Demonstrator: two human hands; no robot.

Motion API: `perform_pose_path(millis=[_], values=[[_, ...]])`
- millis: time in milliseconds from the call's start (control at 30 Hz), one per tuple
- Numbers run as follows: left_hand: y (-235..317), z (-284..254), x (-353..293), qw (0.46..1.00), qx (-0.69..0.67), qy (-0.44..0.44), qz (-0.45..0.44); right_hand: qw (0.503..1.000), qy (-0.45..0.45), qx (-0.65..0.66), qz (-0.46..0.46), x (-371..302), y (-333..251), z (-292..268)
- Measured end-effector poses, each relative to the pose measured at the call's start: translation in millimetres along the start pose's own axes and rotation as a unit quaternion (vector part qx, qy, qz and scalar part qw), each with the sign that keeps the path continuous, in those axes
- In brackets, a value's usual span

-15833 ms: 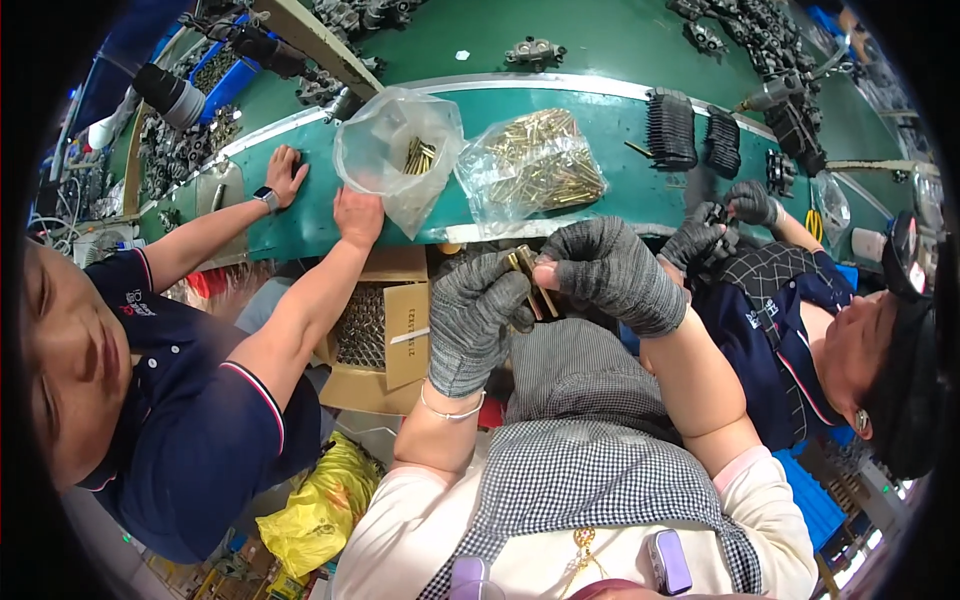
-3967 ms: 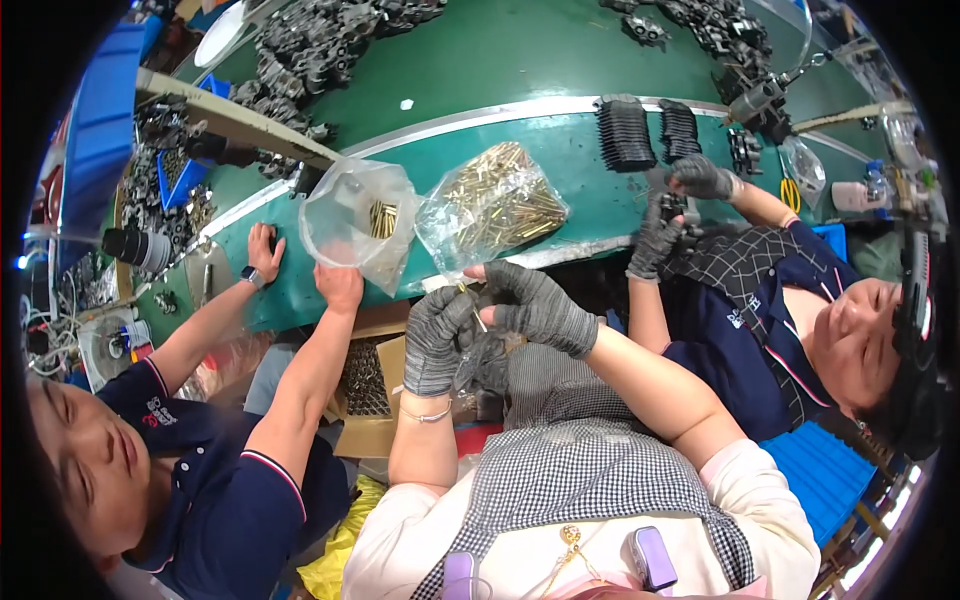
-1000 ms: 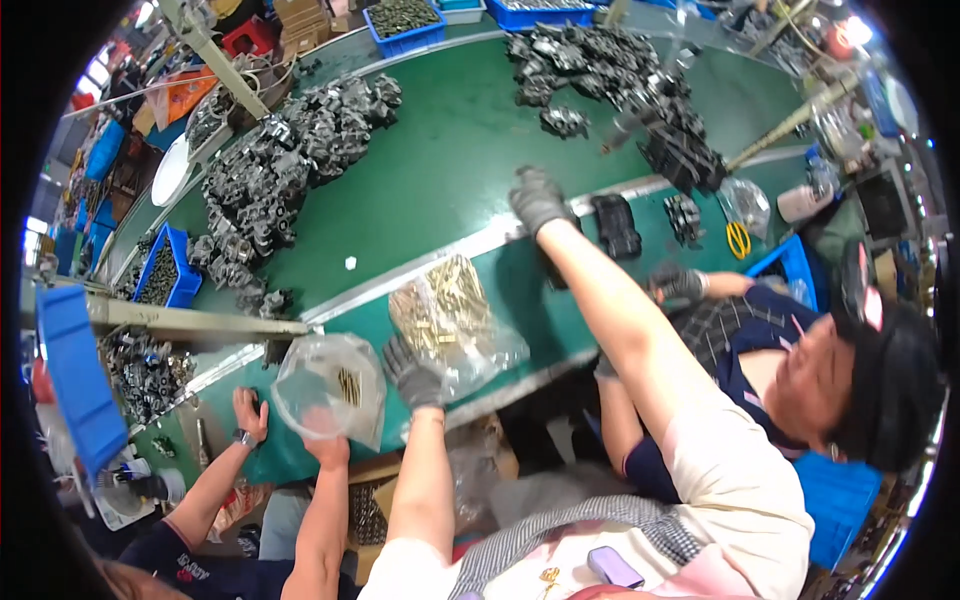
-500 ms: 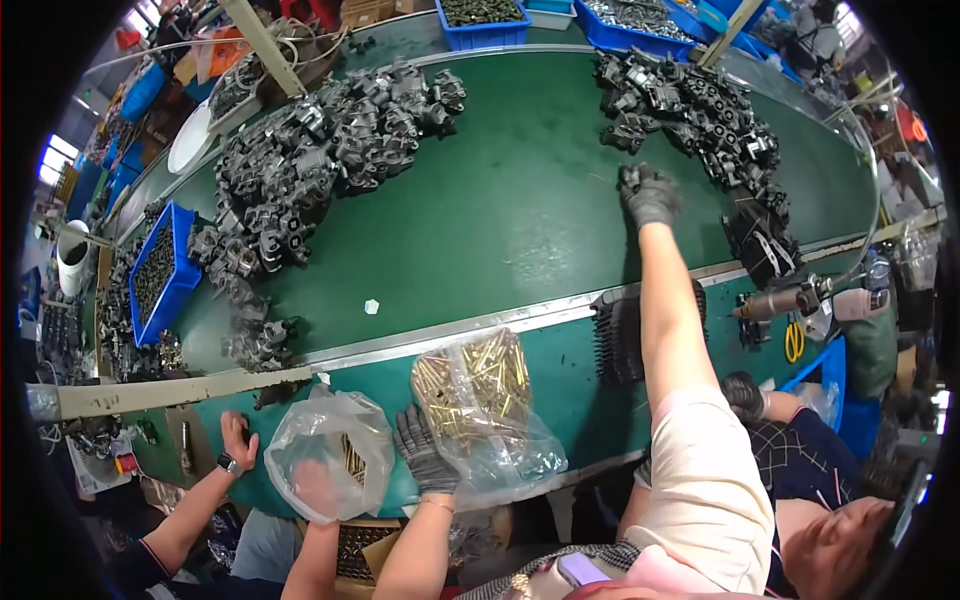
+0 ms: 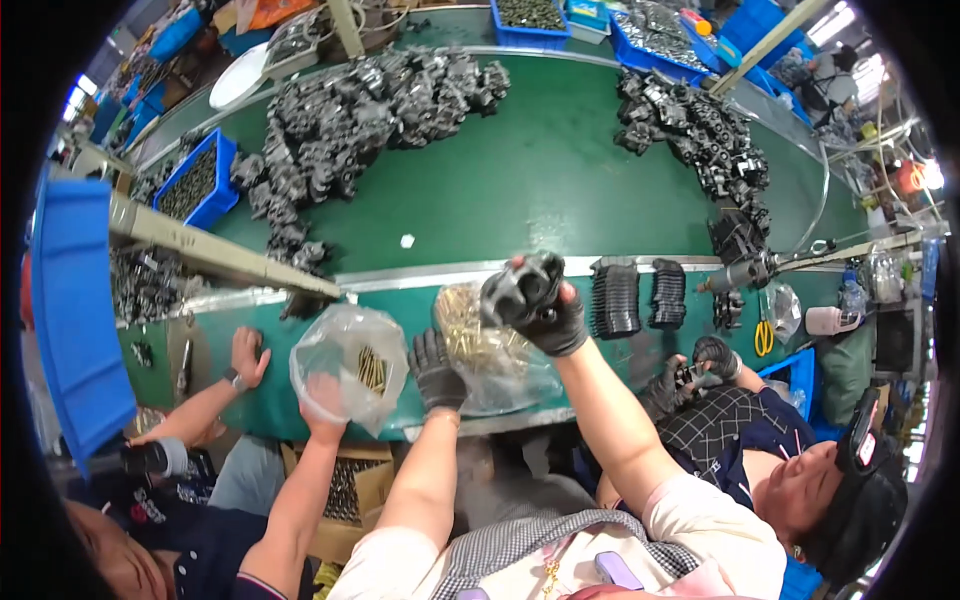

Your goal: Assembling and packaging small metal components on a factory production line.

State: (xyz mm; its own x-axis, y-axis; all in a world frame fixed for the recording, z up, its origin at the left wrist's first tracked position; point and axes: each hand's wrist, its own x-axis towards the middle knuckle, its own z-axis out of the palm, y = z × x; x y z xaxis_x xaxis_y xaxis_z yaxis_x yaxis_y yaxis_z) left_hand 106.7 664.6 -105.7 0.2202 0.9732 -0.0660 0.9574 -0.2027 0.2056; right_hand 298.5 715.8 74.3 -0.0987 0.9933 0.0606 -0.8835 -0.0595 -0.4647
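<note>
In my right hand [image 5: 562,328], gloved in dark grey, is a dark metal casting [image 5: 522,288] with round openings. I hold it raised above the near side of the bench, over the upper right of a clear plastic bag of brass-coloured pins [image 5: 468,325]. My left hand [image 5: 436,372], gloved too, lies flat with fingers stretched at the left edge of that bag, holding nothing. Further left, a co-worker's bare hand reaches into another clear bag [image 5: 322,352] holding similar pins [image 5: 372,372]. Right of my casting stand two rows of black ribbed parts [image 5: 614,298].
Heaps of dark castings lie at the far left [image 5: 350,120] and far right [image 5: 700,135] of the green bench [image 5: 470,190]. A power driver [image 5: 738,275] hangs at the right, near yellow-handled scissors [image 5: 764,338]. Co-workers sit close on both sides. Blue bins [image 5: 530,38] line the back.
My right hand has come back from beside the far right heap to the near side, now with a casting in it. My left hand stays by the bag. The view has shifted.
</note>
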Motion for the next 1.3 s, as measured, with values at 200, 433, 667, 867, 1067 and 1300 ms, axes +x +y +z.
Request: perform_pose_path(millis=[200, 433, 667, 867, 1067, 1300], values=[[-17, 8, -1, 0.987, -0.155, -0.039, -0.028, 0.960, -0.025, 0.214, 0.178, -32, 77, 35], [-43, 0, -30, 0.986, -0.148, 0.016, -0.070, 0.955, -0.021, 0.202, 0.215, -48, 104, 48], [-58, -4, -51, 0.985, -0.137, 0.053, -0.090, 0.972, 0.028, 0.103, 0.209, -47, 99, 75], [-72, -12, -62, 0.984, -0.125, 0.084, -0.097, 0.963, 0.070, -0.199, 0.170, -50, 95, 89], [-83, -18, -75, 0.982, -0.115, 0.111, -0.099, 0.877, 0.090, -0.467, 0.059, -59, 110, 72], [-95, -27, -87, 0.980, -0.109, 0.141, -0.091, 0.817, 0.102, -0.562, 0.080, -59, 97, 79]])
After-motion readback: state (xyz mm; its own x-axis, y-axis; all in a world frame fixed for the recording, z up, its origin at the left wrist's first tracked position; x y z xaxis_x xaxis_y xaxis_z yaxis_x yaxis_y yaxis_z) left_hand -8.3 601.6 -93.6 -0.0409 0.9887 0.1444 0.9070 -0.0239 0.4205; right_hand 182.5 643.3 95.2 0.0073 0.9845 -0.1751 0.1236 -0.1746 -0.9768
